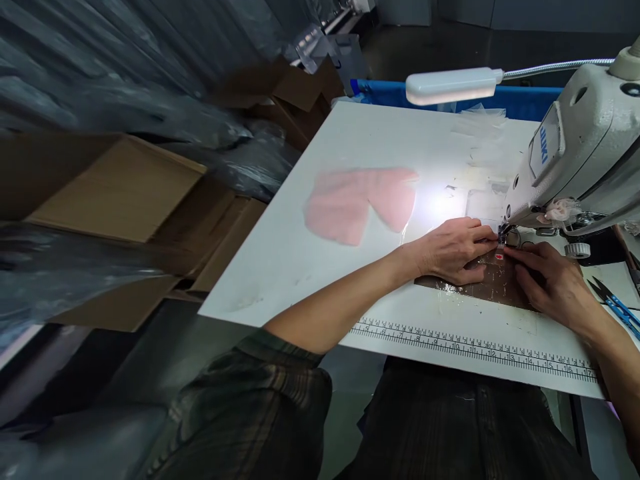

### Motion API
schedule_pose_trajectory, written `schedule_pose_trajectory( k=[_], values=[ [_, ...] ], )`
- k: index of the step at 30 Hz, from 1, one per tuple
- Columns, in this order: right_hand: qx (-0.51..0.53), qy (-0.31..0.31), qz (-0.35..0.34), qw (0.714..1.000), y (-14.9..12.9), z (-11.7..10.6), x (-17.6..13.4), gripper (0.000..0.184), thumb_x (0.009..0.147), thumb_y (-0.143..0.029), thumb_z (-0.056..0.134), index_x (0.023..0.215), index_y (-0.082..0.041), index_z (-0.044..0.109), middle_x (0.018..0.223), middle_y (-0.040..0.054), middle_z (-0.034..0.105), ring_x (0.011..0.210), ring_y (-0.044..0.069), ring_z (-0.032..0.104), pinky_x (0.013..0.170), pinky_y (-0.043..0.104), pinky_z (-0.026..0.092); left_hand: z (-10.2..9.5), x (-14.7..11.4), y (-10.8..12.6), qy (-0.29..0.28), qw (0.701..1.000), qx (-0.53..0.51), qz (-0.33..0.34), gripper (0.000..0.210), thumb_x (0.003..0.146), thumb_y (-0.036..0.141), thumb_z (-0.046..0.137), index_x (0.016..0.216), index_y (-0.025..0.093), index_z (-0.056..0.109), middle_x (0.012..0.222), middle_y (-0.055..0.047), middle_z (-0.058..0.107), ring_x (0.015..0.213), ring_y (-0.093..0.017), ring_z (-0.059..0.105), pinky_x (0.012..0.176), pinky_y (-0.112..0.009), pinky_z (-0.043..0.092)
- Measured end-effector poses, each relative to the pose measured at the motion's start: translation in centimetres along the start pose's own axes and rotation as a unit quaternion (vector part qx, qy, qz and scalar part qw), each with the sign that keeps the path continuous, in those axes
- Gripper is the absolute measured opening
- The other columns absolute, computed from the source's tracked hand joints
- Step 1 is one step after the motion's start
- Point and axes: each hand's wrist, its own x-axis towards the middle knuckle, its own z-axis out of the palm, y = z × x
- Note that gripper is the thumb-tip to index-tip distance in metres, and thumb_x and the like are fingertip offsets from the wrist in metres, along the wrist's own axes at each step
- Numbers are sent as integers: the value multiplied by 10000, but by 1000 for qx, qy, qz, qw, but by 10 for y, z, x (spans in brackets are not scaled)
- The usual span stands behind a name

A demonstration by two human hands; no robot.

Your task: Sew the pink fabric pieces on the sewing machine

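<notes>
Beneath the presser foot point(501, 233) of a white sewing machine point(565, 160) sits a small white label with a red mark point(499, 255). My left hand point(457, 252) is beside the foot on its left, fingers close together and partly curled, their tips near the label. Whatever is under those fingertips is too small to make out. From the right, my right hand point(547, 277) reaches in with its index finger stretched to the label's edge and the thumb apart below. Both hands rest over a brown plate point(493, 287). Pink fabric pieces point(345, 203) lie on the white table point(285, 267), left of my hands.
Blue-handled thread snips point(620, 307) lie at the right. A ruler strip point(455, 343) runs along the front edge. A lamp point(455, 87) hangs over the back of the table. Cardboard boxes point(120, 187) and plastic sheeting point(125, 87) stand at the left.
</notes>
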Motion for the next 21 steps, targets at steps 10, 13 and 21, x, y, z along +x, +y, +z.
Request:
schedule_pose_trajectory(
  k=[10,13,21],
  values=[
    [78,35,131,988,-7,-7,3,353,909,-336,521,1127,-176,748,822,71,754,652,213,692,561,311,537,0,3,-3,-15,999,16,-32,399,922,309,461,1210,110,654,1199,-138,647,859,-219,577,840,-391,470],
    [80,48,137,986,-4,-5,5,379,934,-437,508,1079,-183,748,764,70,731,657,224,688,549,315,525,-1,4,-3,-20,999,20,-39,417,924,321,463,1233,104,642,1197,-144,647,875,-227,574,832,-391,456],
    [75,44,196,977,20,-8,12,508,943,-645,435,824,-217,682,709,115,694,654,273,663,556,386,504,-1,3,1,-17,998,28,-62,430,945,347,453,1231,78,628,1193,-160,641,902,-246,564,826,-391,419]
  ],
)
